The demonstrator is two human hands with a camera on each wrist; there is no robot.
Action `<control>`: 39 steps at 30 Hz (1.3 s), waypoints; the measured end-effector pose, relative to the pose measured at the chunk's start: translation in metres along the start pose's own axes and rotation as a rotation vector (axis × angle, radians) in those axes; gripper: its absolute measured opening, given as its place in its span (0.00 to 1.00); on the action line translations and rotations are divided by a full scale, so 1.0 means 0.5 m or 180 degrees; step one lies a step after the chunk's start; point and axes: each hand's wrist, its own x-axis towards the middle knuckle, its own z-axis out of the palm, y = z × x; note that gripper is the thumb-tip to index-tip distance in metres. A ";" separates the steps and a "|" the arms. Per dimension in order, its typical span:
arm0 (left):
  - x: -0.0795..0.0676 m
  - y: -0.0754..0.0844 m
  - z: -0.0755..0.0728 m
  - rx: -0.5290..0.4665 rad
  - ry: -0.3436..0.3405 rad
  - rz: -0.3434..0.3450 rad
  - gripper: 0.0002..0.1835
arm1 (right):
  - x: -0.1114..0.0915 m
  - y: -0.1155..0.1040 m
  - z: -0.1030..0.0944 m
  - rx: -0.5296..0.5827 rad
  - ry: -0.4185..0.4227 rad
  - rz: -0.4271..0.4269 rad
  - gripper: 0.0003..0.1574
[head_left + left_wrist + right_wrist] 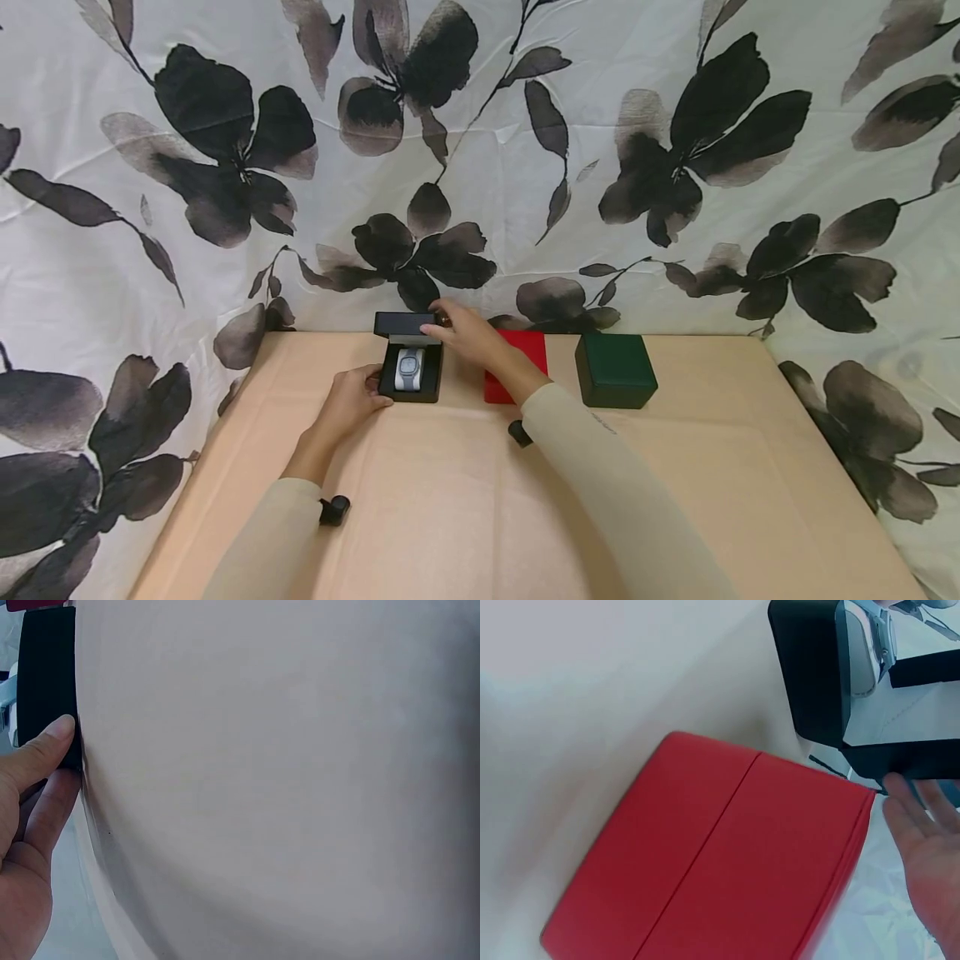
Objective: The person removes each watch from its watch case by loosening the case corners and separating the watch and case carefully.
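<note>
Sleeved arms [622,492] outstretched, left grip [351,400] nearer, thumb [54,742] opposite fingers [54,810], right grip [468,335] farther forward.

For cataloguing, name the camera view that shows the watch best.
The head view: it shows the watch from the front, uncovered. The left wrist view shows only a sliver; the right wrist view, part of it from the side.

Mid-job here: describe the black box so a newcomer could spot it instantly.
Look along the far edge of the table. In the head view, the black box is the leftmost box, with the left hand and right hand on it. Unlike the red box and the green box, it is open, showing a watch inside.
</note>
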 end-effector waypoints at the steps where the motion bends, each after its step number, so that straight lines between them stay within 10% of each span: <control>1: 0.000 0.001 0.000 0.0004 0.0004 0.0001 0.36 | -0.002 0.002 -0.002 -0.0039 0.0022 -0.0066 0.35; 12: 0.003 0.002 0.002 0.0036 0.0004 0.0009 0.35 | -0.016 -0.003 -0.016 -0.0512 0.0199 -0.0572 0.27; 39: 0.003 0.004 -0.001 0.0110 -0.0010 0.0014 0.34 | 0.033 -0.010 -0.033 -0.0082 0.0208 0.0031 0.26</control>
